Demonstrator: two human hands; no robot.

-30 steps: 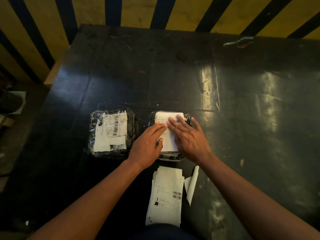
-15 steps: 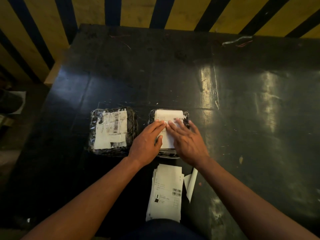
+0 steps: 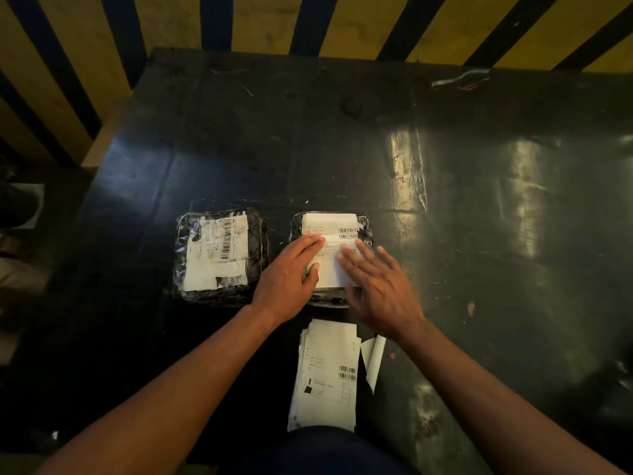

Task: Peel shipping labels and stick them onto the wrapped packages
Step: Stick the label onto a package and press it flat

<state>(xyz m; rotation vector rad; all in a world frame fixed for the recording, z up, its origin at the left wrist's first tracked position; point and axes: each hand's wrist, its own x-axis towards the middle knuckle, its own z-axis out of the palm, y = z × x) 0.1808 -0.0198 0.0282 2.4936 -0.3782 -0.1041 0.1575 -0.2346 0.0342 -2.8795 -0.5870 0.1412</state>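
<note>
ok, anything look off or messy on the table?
The label on the left package looks torn and patchy, with ragged edges and pieces missing, unlike the clean sheet both hands are pressing on the right package. A loose peeled strip lies beside the label stack. Stray wire scraps sit at the far edge.

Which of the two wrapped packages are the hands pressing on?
The right package, under both the left hand and right hand. The left package lies untouched beside it.
</note>
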